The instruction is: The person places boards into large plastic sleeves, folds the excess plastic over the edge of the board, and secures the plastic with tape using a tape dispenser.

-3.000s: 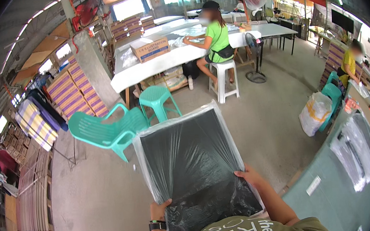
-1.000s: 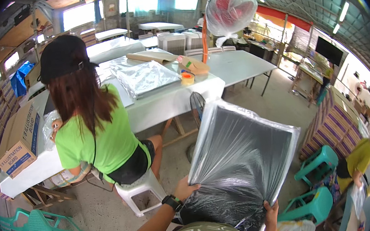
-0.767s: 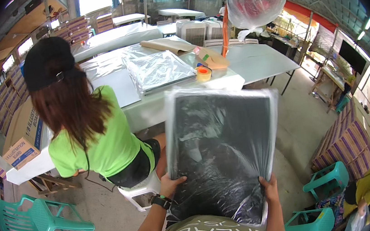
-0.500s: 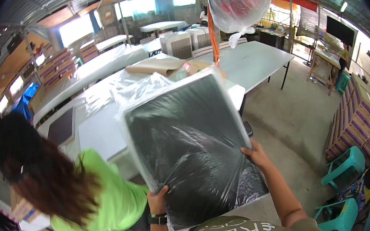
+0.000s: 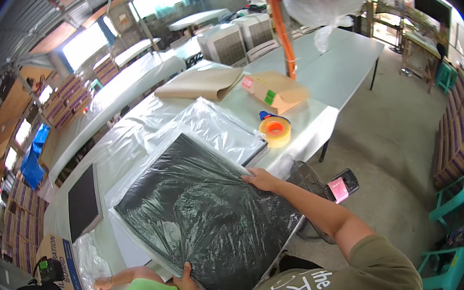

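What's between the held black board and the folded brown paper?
A plastic-wrapped stack, as the head view shows; the held black board partly hides it.

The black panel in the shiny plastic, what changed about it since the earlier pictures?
The black panel was carried from over open floor to over the white table, and its far end swung left. I can't tell if it touches the table. The left hand and right hand still grip it; nothing was let go. The tape roll stayed on the table.
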Available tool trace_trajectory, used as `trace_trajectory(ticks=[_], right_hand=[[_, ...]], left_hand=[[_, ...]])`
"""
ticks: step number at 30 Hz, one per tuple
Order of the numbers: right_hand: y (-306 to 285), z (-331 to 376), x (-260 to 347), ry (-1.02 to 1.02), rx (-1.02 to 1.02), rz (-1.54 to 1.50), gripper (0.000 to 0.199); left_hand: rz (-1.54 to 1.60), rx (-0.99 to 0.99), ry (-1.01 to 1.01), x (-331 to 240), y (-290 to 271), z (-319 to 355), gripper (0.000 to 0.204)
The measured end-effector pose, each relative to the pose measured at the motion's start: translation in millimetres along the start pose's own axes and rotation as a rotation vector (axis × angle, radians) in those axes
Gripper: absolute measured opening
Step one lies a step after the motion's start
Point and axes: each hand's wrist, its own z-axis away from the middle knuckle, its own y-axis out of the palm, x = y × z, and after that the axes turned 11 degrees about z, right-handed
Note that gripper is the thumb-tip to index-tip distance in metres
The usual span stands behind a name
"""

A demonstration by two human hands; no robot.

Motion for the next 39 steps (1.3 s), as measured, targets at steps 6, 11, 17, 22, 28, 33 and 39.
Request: trace_trajectory(ticks=[6, 11, 17, 22, 28, 33, 39], right_hand=[[1, -74, -21, -0.154, 0.198, 0.463, 0.032], [-40, -153, -58, -0.055, -0.473, 0.758, 0.02], [-38, -183, -79, 0.03, -0.2, 0.823, 0.019], [-59, -186, -49, -0.038, -0.253, 0.098, 0.024], [-59, -201, -53, 0.201, -0.109, 0.036, 0.035], [-103, -202, -5, -0.077, -0.18, 0.65, 0.042], [-212, -127, 106, -0.26, -0.451, 0.427, 0.025]], left_hand=[[-0.089, -0.107, 0.023, 16, -13, -30, 0.05], [-0.186, -0.156, -0.097, 9, 2, -32, 0.054], [-0.21, -0.164, -0.032, 3, 18, -23, 0.052], [-0.166, -0.141, -0.076, 2, 17, -22, 0.05], [-0.155, -0.131, -0.044, 2, 23, -23, 0.046], [-0.196, -0.089, -0.135, 10, -1, -31, 0.047], [-0.22, -0.038, -0.183, 6, -5, -41, 0.048]])
